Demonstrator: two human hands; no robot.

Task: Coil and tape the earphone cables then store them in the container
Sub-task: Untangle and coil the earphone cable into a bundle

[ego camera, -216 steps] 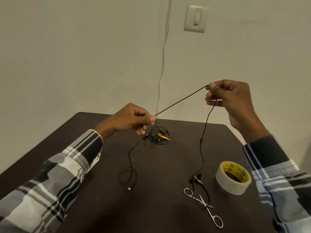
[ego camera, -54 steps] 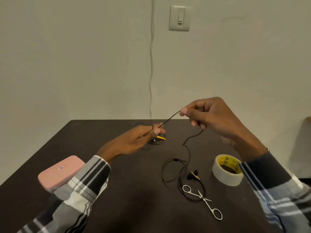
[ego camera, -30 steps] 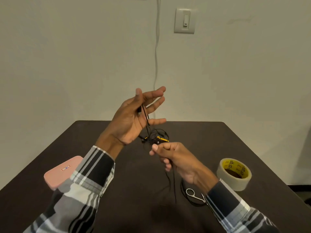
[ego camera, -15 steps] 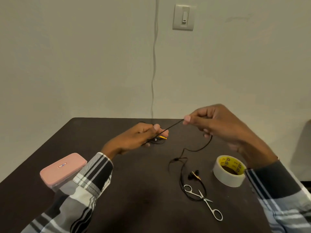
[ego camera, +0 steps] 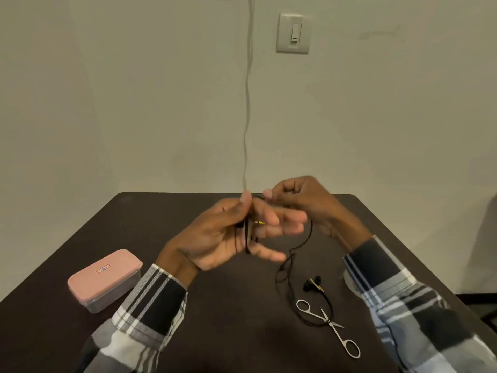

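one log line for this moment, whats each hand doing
step: coiling | left hand: earphone cable looped round fingers | right hand: pinching cable | pink container: lid on | scissors: on table

A dark brown table (ego camera: pixel 236 332) fills the lower half of the frame, its far edge meeting a plain pale wall (ego camera: pixel 121 103). High on the wall, right of centre, sits a pale light switch plate (ego camera: pixel 293 33) with a single rocker, and just left of it a thin grey wire (ego camera: pixel 248 103) hangs down from the top edge to the table's far edge. At the right edge of the frame a dark shadow (ego camera: pixel 490 238) falls across the wall.
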